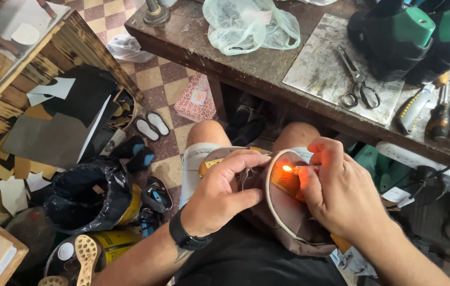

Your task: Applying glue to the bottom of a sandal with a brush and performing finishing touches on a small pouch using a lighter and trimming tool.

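L hand point(219, 193) fingers clamp brown shoe upper point(280, 212) on lap; R hand point(341, 190) fingers pinch lit lighter point(301, 169) w/ flame at rim, below bench point(267, 63).

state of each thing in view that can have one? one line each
lighter: lit, flame at the shoe's edge
shoe upper: on the lap, held, unfinished
left hand: fingers gripping the shoe upper
right hand: fingers closed on the lighter
scissors: shut, flat on the metal plate
plastic bag: crumpled, on the bench
black bag: open
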